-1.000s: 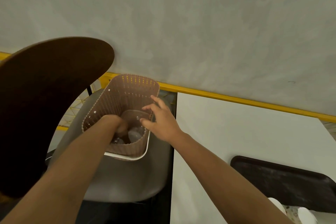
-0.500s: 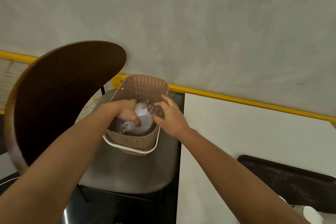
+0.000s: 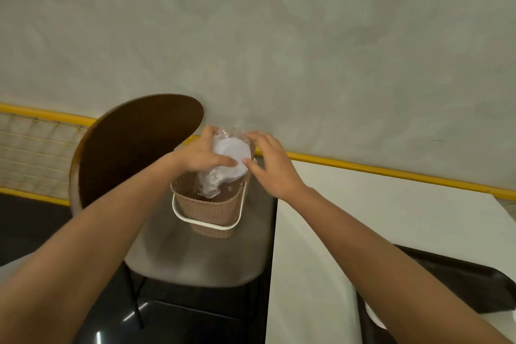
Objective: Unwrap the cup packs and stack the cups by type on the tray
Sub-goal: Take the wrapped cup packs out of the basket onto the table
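Observation:
A pack of white cups in clear plastic wrap [image 3: 230,156] is held half out of a brown woven basket [image 3: 212,213] that stands on a grey chair seat. My left hand [image 3: 202,155] grips the pack from the left side. My right hand [image 3: 272,165] touches the pack's right side with its fingers spread. The lower end of the wrap still hangs inside the basket. A dark tray [image 3: 458,285] lies on the white table at the lower right, partly hidden by my right forearm.
The chair [image 3: 201,257] has a dark brown curved back [image 3: 134,148] on the left. The white table [image 3: 391,220] starts right of the chair. A yellow rail [image 3: 391,170] runs along the grey wall. A white rim [image 3: 375,317] shows near the tray.
My left hand has lifted the cup pack up out of the basket. My right hand has risen with it and come against the pack's right side.

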The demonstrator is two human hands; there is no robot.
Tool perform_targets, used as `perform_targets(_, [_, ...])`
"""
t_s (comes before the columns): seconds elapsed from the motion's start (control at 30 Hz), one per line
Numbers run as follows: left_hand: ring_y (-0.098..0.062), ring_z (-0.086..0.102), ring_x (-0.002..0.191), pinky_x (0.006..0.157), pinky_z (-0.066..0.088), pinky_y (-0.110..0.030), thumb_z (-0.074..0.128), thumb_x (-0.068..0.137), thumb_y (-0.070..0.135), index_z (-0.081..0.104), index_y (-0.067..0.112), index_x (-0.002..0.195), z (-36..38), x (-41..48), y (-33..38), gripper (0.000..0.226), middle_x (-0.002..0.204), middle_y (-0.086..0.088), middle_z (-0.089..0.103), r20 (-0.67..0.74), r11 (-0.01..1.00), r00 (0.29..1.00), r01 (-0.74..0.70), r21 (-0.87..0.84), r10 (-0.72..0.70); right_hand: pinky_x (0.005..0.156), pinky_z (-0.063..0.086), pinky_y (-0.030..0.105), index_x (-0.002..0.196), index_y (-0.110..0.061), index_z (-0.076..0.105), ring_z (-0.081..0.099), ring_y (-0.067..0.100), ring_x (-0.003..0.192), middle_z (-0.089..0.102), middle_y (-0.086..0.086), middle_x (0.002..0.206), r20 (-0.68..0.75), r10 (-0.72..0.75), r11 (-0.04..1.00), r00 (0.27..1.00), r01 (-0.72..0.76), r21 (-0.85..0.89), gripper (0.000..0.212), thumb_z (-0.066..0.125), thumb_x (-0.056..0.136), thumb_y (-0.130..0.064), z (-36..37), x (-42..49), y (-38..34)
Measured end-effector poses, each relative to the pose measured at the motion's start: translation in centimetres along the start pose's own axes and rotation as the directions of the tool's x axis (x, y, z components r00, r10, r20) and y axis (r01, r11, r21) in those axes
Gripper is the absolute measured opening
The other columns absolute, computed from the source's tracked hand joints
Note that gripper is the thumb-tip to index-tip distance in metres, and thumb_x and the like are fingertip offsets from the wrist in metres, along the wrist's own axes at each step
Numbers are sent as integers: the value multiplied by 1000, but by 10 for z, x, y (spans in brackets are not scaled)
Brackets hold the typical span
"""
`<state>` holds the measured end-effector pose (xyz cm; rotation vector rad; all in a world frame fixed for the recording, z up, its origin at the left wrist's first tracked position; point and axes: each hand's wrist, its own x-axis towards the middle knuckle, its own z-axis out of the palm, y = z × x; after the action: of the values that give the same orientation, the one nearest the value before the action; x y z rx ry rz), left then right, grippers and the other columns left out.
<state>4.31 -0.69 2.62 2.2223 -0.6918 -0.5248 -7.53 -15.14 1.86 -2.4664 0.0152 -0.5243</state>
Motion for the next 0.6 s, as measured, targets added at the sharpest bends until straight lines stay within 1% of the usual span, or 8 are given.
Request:
perform_targets(0.1, [-20, 42, 119, 97, 39, -31, 77, 76, 29, 13, 13, 141, 6, -22, 31, 92, 131, -4, 38, 21, 999, 999, -42, -31, 43, 108, 24, 23, 138, -14, 44, 36, 19, 130, 44, 3, 141, -18, -50, 998, 999, 49, -49, 48, 57, 93, -24, -21, -11, -8])
perform_targets(0.2, [-19, 44, 118, 99, 40, -32, 80, 71, 35, 14, 16, 141, 20, -42, 58, 98, 129, -4, 41, 27, 996, 997, -74, -49, 76, 107, 22, 20, 138, -13, 44, 35, 20, 132, 44, 3, 142, -28, -30, 998, 999, 28, -58, 48, 55, 93, -25, -42, -26, -11])
perform_targets(0.27, [-18, 45, 113, 89, 40, -27, 77, 75, 29, 14, 15, 141, 35, -56, 74, 93, 124, -3, 43, 36, 994, 994, -97, -55, 99, 106, 22, 20, 138, -13, 44, 35, 20, 132, 45, 4, 141, -14, -11, 999, 1000, 11, -52, 48, 55, 94, -25, -57, -41, -11])
perform_targets(0.33, [-16, 46, 108, 85, 38, -25, 76, 77, 23, 13, 15, 141, 52, -67, 87, 89, 120, -2, 43, 35, 992, 993, -113, -61, 115, 105, 22, 19, 139, -13, 43, 34, 20, 131, 46, 4, 140, 18, 2, 999, 1000, -1, -53, 48, 55, 94, -27, -74, -56, -8])
perform_targets(0.43, [-18, 52, 112, 89, 46, -29, 80, 73, 19, 14, 14, 139, 77, -82, 104, 93, 125, -5, 47, 51, 986, 989, -134, -95, 139, 105, 24, 23, 141, -17, 41, 36, 20, 131, 46, 4, 140, 94, 38, 997, 995, -32, -71, 51, 55, 93, -32, -102, -81, 1])
perform_targets(0.5, [-20, 55, 112, 91, 48, -31, 85, 63, 26, 14, 17, 137, 96, -91, 117, 103, 125, -8, 49, 76, 986, 986, -139, -93, 146, 106, 26, 25, 141, -17, 41, 38, 20, 131, 46, 4, 141, 144, 72, 996, 987, -62, -70, 54, 57, 92, -34, -122, -100, 10])
perform_targets(0.53, [-20, 56, 110, 91, 49, -31, 86, 58, 30, 14, 20, 136, 105, -95, 123, 107, 124, -7, 50, 81, 985, 985, -143, -96, 151, 105, 26, 23, 140, -16, 42, 39, 20, 132, 46, 3, 142, 162, 85, 995, 983, -76, -59, 54, 57, 92, -34, -131, -109, 13])
perform_targets(0.6, [-20, 57, 108, 89, 50, -31, 86, 59, 29, 15, 24, 136, 126, -105, 138, 105, 122, -6, 51, 83, 982, 984, -146, -121, 157, 100, 25, 15, 141, -15, 42, 40, 17, 132, 45, 2, 144, 185, 109, 994, 977, -108, -16, 54, 58, 92, -31, -151, -130, 21])
